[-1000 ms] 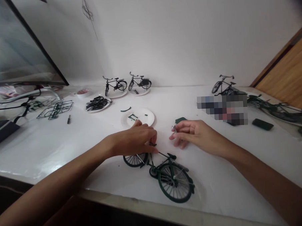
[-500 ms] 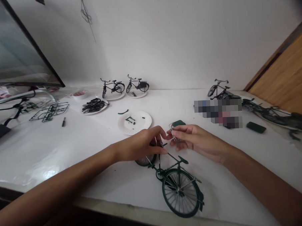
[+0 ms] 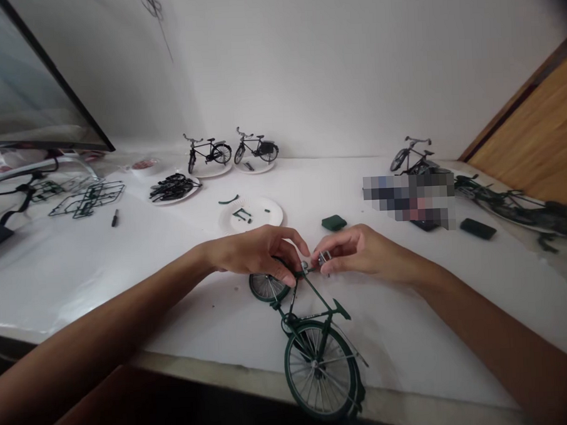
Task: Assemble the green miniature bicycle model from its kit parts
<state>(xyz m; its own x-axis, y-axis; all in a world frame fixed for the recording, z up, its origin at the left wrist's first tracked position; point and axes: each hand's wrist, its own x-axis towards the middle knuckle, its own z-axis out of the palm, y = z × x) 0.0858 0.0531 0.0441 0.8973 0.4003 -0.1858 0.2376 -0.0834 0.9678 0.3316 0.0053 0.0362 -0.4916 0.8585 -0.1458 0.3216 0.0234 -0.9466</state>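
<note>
A dark green model bicycle point(image 3: 311, 324) lies on the white table, its big wheel point(image 3: 320, 369) hanging near the front edge. My left hand point(image 3: 257, 254) grips the bicycle's front end from above, with the smaller-looking front wheel point(image 3: 267, 287) just below it. My right hand point(image 3: 360, 253) pinches a small silver metal part point(image 3: 324, 258) between finger and thumb. That part sits close to the bicycle's head, almost touching my left fingertips. Whether it is joined to the frame is hidden.
A paper plate point(image 3: 265, 212) with green pieces lies beyond my hands, beside a dark green block point(image 3: 333, 223). Finished model bicycles point(image 3: 209, 152) stand at the back. Wire parts frames point(image 3: 86, 200) and a monitor point(image 3: 33, 73) are at left.
My hands have drawn together, and the metal part has moved left to the bicycle's front end. The bicycle has swung, its big wheel moving left and its front end rising off the table less hidden.
</note>
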